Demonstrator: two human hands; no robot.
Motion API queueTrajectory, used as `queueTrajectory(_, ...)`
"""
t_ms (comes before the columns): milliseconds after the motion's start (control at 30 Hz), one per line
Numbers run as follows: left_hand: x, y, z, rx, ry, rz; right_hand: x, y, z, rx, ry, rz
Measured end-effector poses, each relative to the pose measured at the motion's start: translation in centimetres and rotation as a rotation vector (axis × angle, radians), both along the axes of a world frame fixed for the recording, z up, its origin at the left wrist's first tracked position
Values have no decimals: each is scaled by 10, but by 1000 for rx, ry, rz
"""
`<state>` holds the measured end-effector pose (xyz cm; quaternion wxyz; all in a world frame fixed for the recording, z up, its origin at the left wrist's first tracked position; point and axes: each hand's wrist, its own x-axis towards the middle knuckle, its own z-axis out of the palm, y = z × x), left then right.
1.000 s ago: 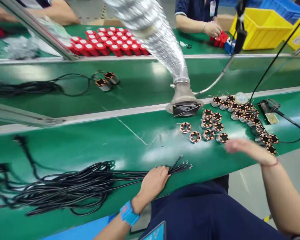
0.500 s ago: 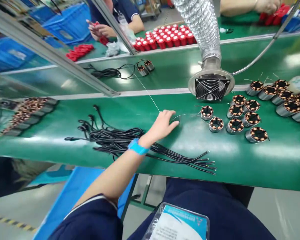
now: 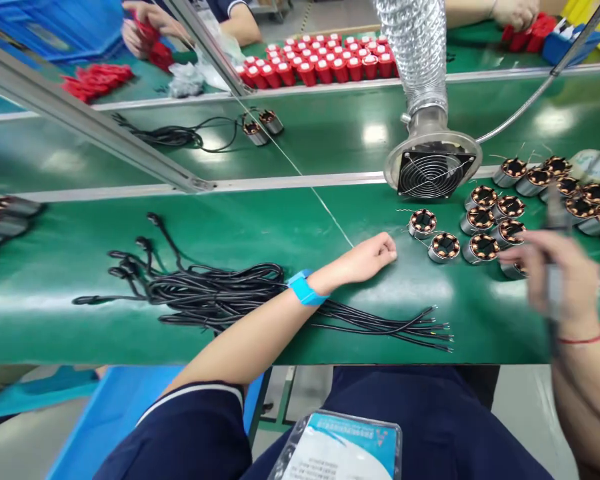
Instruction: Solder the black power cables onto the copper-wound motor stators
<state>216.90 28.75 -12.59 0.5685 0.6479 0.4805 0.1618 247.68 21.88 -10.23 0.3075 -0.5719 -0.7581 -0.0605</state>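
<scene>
My left hand [image 3: 373,259] is closed above the bench mid-front, fingers curled in a pinch. A thin silvery solder wire [image 3: 325,205] comes down from above and runs into this hand; its free end is hard to make out. To the right, my right hand [image 3: 565,277] is wrapped around a soldering iron [image 3: 554,293], smeared by motion, with a dark cord trailing down. Wound motor stators [image 3: 445,247] stand between and behind the hands; the right hand partly covers one. Under my left wrist lies a bundle of black cables [image 3: 220,287], stripped ends pointing right.
A round fume extractor [image 3: 431,173] hangs on a foil duct behind the stators. More stators [image 3: 10,220] lie at the far left. Across the divider, a co-worker's hands [image 3: 145,33] hold a red part near rows of red cups [image 3: 310,70]. A metal post [image 3: 105,120] slants at left.
My left hand has moved right, toward the stators, and its spread fingers have closed. My right hand has come into view at the right with the soldering iron. The view has shifted right.
</scene>
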Motion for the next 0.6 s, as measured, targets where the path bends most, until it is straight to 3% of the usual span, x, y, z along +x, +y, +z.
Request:
queueTrajectory(67, 7, -2, -5, -112, -63, 48, -33, 8, -6, -17, -239, 117)
queueTrajectory(133, 9, -3, -8, -196, -98, 77, -60, 16, -12, -27, -401, 132)
queueTrajectory(233, 8, -4, -6, -284, -155, 157, -78, 23, -18, -14, -470, 122)
queueTrajectory(367, 10, -3, -1, -339, -219, 195, -72, 11, -20, -49, -404, 250)
queueTrajectory(533, 26, -8, -1, -300, -202, -8, -66, -15, -20, -187, -268, 359)
queueTrajectory(600, 31, -10, -2, -257, -213, -29, -69, -21, -25, -214, -178, 346)
